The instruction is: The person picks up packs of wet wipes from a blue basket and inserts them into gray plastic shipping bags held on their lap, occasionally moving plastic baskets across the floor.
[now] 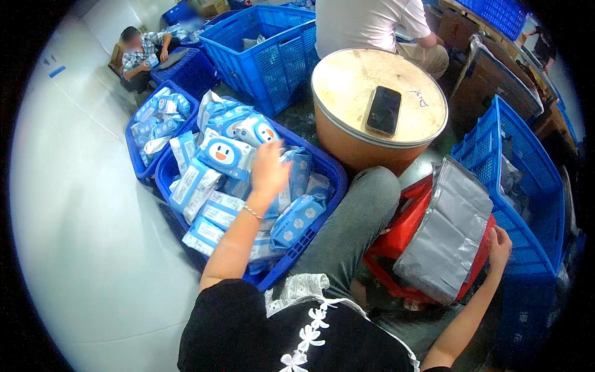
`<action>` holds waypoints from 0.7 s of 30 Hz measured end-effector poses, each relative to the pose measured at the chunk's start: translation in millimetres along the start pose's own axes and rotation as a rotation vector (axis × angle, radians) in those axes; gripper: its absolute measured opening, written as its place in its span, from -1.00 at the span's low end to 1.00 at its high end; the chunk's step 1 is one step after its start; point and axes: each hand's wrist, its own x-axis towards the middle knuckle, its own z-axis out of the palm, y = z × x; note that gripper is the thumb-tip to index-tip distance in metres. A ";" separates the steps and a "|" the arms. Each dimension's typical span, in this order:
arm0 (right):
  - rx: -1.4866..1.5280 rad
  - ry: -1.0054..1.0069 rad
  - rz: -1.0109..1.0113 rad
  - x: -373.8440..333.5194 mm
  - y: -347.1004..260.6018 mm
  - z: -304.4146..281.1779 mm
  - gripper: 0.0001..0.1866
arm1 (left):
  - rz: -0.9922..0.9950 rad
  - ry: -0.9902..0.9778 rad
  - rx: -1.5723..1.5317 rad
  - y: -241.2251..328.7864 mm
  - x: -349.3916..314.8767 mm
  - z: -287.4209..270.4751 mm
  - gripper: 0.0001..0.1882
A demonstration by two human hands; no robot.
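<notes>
To the left of the drum (350,99), a basket (338,178) is heaped with packs (226,155); over them the left hand (271,170) is spread, its grip seemingly released. To the drum's right and nearer, grey bags (443,229) are laid on a red support (390,245); at its edge the right hand (499,248) is placed, its grip unclear. Many packs are left; how much is done cannot be judged. The left fingers are blurred, the right fingertips partly hidden, the lower packs buried.

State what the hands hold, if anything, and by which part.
Left hand: over the blue-and-white packs, no hold visible. Right hand: at the right edge of the red object, beside grey plastic; a grip cannot be told.
</notes>
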 end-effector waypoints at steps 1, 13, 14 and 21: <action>0.027 0.006 0.028 -3.9 -5.7 -2.7 -0.73 | -0.198 -0.115 0.070 -18.3 -5.0 0.0 -0.39; -0.043 0.209 -0.107 -12.6 -30.8 13.9 -0.75 | -0.475 -0.271 0.167 -70.2 -51.7 56.2 0.14; -0.011 0.215 -0.069 -15.5 -34.0 14.1 -0.75 | -0.441 -0.284 0.105 -93.6 -50.8 55.0 0.02; 0.487 0.215 -0.131 -44.7 -90.5 -10.0 -0.67 | -0.390 -0.567 -1.732 71.0 -22.5 -89.4 -0.31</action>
